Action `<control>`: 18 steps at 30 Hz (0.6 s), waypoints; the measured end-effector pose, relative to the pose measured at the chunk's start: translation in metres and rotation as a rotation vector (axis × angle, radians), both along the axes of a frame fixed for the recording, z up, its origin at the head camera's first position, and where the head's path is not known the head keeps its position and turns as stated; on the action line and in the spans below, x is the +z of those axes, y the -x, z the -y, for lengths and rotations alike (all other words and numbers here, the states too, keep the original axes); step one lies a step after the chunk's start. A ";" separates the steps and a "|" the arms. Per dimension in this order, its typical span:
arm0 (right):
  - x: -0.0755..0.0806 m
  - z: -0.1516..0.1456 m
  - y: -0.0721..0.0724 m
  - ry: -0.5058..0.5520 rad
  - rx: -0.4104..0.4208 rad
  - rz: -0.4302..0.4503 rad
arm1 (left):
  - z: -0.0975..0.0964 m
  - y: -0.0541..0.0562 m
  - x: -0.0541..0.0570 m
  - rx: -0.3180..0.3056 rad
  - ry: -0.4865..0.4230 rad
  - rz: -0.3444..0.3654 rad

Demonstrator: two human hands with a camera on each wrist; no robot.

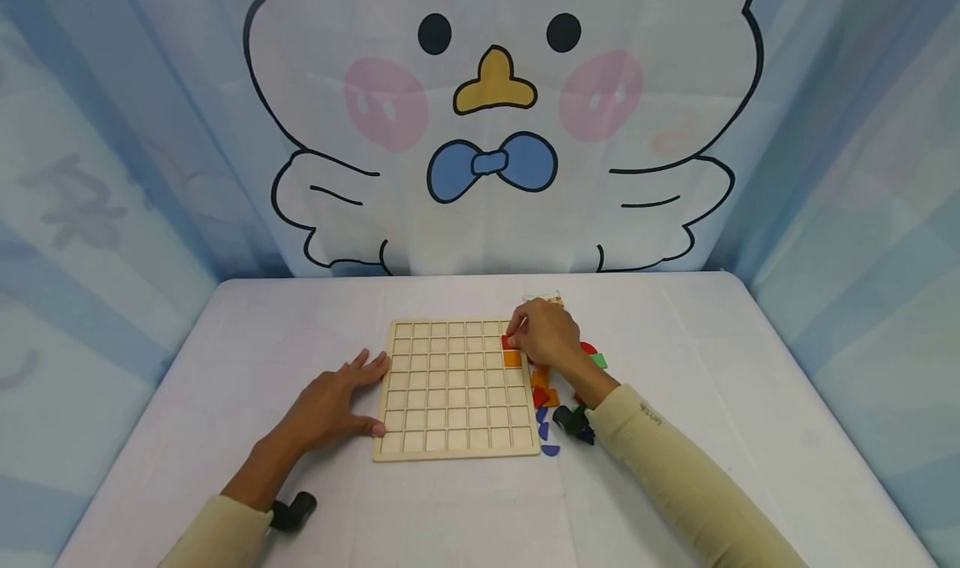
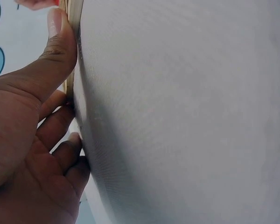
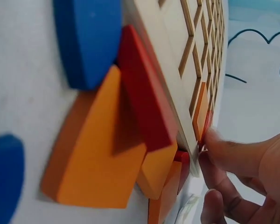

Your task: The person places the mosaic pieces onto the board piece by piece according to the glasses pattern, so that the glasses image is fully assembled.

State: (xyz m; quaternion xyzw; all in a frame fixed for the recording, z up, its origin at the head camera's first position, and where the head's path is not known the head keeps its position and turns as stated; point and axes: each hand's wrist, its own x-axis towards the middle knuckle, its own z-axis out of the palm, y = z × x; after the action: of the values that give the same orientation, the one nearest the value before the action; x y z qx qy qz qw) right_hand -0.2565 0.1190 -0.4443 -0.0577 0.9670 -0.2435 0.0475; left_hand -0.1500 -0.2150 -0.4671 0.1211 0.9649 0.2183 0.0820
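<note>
A wooden grid board (image 1: 457,399) lies on the white table. Along its left side rests my left hand (image 1: 330,405), fingers spread, thumb and fingertips touching the frame. At the upper right corner of the grid, my right hand (image 1: 550,334) pinches a red block (image 1: 507,343) between thumb and fingers, at a cell in the last column. Just below it, an orange square block (image 1: 512,359) sits in its own cell. In the right wrist view the thumb is against the red block (image 3: 207,120), partly hidden behind the orange one (image 3: 201,112).
Loose blocks crowd the board's right side: an orange block (image 3: 98,154), a red block (image 3: 147,93), blue half-rounds (image 1: 551,450) and a green piece (image 1: 598,359). A small printed packet (image 1: 556,298) lies beyond the right hand. A patterned curtain (image 1: 491,234) stands behind the table.
</note>
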 end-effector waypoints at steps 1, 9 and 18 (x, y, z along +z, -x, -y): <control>0.000 0.000 0.000 0.000 -0.004 0.007 | 0.000 0.000 0.000 -0.001 0.000 -0.002; 0.002 -0.009 -0.002 0.031 0.017 0.000 | -0.001 0.000 0.000 -0.006 -0.001 -0.002; 0.009 -0.039 -0.012 0.021 0.010 0.028 | -0.001 0.000 0.000 -0.001 -0.006 -0.006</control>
State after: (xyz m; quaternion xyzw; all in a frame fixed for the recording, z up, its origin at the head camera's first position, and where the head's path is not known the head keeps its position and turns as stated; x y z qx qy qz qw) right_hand -0.2445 0.1577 -0.4357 -0.0594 0.9634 -0.2540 0.0618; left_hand -0.1503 -0.2142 -0.4676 0.1226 0.9643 0.2209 0.0787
